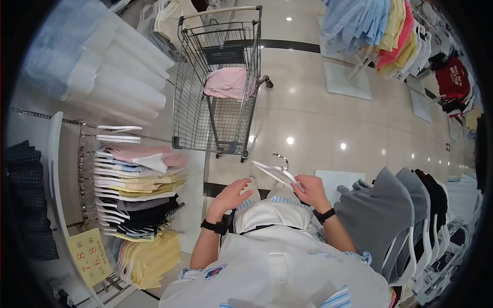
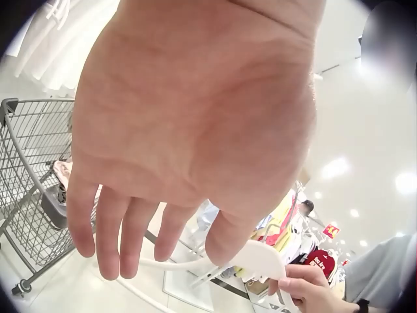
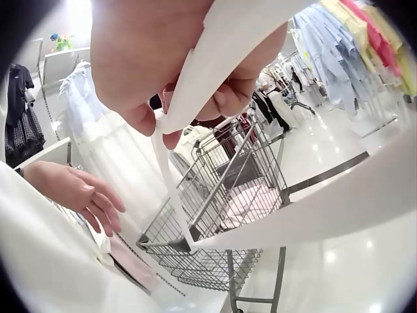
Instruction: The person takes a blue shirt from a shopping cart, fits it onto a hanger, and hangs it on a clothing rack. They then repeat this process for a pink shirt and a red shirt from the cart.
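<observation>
Tiled floor (image 1: 292, 120) in a clothes shop, lit by ceiling spots. Yellow sign (image 1: 88, 256) seen at lower L, red figures turned round: an 8 and a 7 made out, rest incl. small chars. not read for sure. Red top (image 1: 453, 77), far R, printed "You Are BETTER", line below too small. Blue script and a badge (image 1: 214, 271) spotted on the white shirt (image 1: 251, 262) being worn; wording not legible. Dark panel (image 1: 224, 55) fixed in the cart (image 1: 215, 110); any text too small.

Cart parked ahead of the hands, pink cloth (image 1: 226, 83) laid inside. L side: rail clothes (image 1: 138, 195) hung in a row on white hangers, pink, yellow & black; long white-and-blue dresses (image 1: 113, 61) above. R side: grey clothes (image 1: 380, 205) hung close by the R arm; blue shirts (image 1: 354, 23) racked farther off, w/ yellow & pink next to them.

Now the hands: white hanger (image 1: 291, 177), metal hook up, is gripped at one end by the R hand (image 1: 311, 191), fingers curled round it, in front of the body. L hand (image 1: 232, 196) is held open near the hanger's other end, fingers loosely extended, slightly spread; contact w/ it can't be told.
</observation>
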